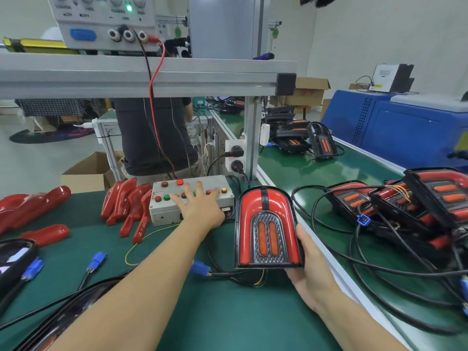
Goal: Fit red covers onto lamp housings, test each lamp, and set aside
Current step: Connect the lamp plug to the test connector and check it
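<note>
Green bench carries loose red covers far left, grey button box centre, blue connectors near left, finished lamps right.

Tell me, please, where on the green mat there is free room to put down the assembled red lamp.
Bare mat lies between the two forearms, below the assembled red lamp that the right hand holds. Crowded: the stack of finished lamps with black cables at right, loose red plastic covers at left.

Left hand spread across a button box as the right hand holds a red-covered lamp upright.
</note>
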### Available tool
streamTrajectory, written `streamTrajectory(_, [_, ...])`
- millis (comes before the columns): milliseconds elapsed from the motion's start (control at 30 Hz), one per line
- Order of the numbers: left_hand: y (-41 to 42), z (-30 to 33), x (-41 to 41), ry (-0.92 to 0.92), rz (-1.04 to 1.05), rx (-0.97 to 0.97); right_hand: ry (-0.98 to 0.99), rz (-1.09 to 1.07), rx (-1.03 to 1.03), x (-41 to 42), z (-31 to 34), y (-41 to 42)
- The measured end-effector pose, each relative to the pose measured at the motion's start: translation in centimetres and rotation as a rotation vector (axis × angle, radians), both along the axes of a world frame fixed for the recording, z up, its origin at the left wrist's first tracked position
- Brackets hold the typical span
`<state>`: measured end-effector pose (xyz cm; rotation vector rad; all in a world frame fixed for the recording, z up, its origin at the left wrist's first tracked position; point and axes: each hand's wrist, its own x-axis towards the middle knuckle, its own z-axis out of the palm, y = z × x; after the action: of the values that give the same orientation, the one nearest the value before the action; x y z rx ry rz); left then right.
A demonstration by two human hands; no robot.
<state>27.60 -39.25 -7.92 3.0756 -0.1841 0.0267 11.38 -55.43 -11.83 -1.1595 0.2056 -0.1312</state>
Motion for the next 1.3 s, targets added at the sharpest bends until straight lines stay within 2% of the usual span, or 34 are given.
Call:
streamTrajectory(233, [0.3,-0.3,0.3,-0.069,-0.045,0.044,-0.033,-0.040,0.022,0.3,-0.1,0.1])
streamTrajectory(900, [0.8,-0.1,0.8,-0.059,-0.084,0.088,0.032,-0.079,-0.002,0.3,0.4,0.0])
streamTrajectory(1000, [1.2,0.9,0.1,-0.029,-0.130,0.041,0.096,-0.122,-0.004,0.6,0.5,0.1])
streamTrajectory(1067, [2.1,1.8,-0.6,-0.033,-0.223,-0.072,0.136,-0.139,-0.012,0.8,0.6,0.1])
streamTrajectory(1133, [3.7,2.8,-1.7,0.020,-0.410,-0.204,0.179,-0.137,-0.022,1.1,0.7,0.1])
streamTrajectory(1200, [6.0,3.6,-3.2,0.186,-0.596,-0.295,0.221,-0.125,-0.046,1.4,0.9,0.1])
streamTrajectory(1300, [8.9,3.4,-5.3,0.416,-0.626,-0.239,0.283,-0.131,-0.173,1.7,1.2,0.0])
